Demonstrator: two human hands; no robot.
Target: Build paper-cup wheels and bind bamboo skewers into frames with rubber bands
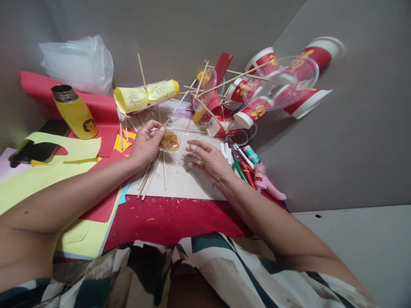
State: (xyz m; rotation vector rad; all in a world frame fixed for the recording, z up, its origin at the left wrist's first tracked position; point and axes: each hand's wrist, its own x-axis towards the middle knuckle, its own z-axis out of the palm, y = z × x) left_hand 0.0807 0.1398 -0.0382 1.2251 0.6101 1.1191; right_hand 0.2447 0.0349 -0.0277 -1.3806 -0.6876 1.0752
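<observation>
My left hand (148, 143) pinches the left edge of a small clear plastic bag with tan rubber bands (170, 141) inside. My right hand (208, 160) is just right of the bag, fingers apart and holding nothing. Both hands are over a white board (189, 182). Several thin wooden sticks (150, 177) lie on the board below my left hand. Behind the hands stands a stick frame carrying a yellow paper roll (144, 96) with handwritten characters. To its right, more crossed sticks (208, 87) are joined with a red paper piece and clear plastic cups.
Red and white paper cups (257, 112) cluster at the back right. Scissors, markers and a pink glue gun (266, 182) lie right of the board. At left are a yellow bottle (75, 113), a phone (34, 153), coloured paper (80, 175) and a white plastic bag (80, 64).
</observation>
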